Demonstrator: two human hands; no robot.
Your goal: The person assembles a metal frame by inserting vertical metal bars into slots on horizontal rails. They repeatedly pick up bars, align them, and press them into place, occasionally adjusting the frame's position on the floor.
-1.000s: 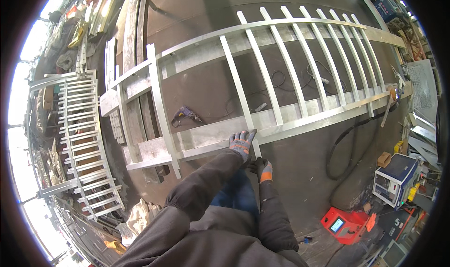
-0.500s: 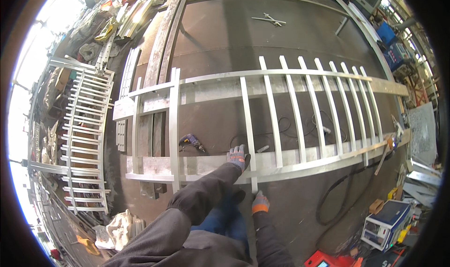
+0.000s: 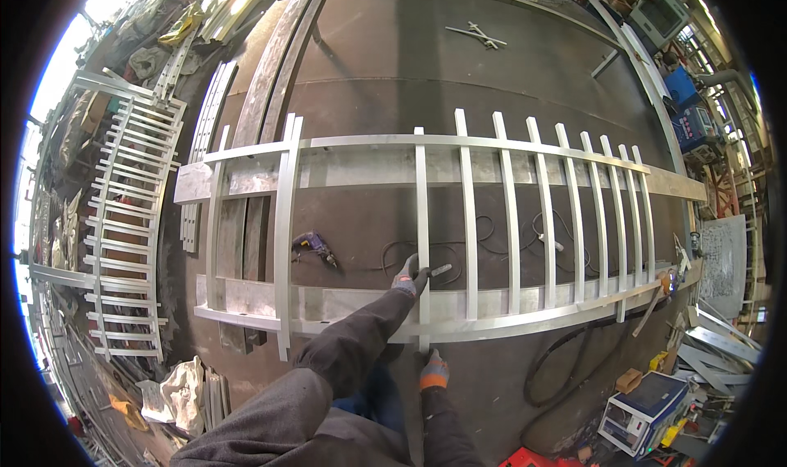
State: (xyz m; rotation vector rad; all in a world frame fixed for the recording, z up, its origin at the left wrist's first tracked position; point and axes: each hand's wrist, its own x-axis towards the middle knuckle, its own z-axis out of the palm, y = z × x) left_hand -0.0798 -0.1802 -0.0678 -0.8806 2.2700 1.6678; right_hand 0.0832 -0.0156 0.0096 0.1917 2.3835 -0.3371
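A long pale metal railing frame (image 3: pixel 352 141) lies in front of me, with several square metal pickets across its two rails. My left hand (image 3: pixel 411 277) has its gloved fingers wrapped round one metal picket (image 3: pixel 421 213), just beyond the near rail (image 3: pixel 484 328). At that picket's near end, my right hand (image 3: pixel 434 370), in a grey and orange glove, is closed on it, its fingertips partly hidden. The picket's far end sticks out a little past the far rail. To the right stand several more pickets (image 3: pixel 508 213); a wider post (image 3: pixel 286 237) is to the left.
Two broad metal beams (image 3: pixel 246 180) support the frame. A purple and black power tool (image 3: pixel 314 246) and a cable (image 3: pixel 484 241) lie between the rails. Another railing (image 3: pixel 129 229) stands at the left. A blue and white machine (image 3: pixel 643 414) and a dark hose (image 3: pixel 533 377) are at the lower right.
The picket in my hands has slid away from me, so its far end now passes the far rail. Both hands moved with it, and the view has shifted slightly.
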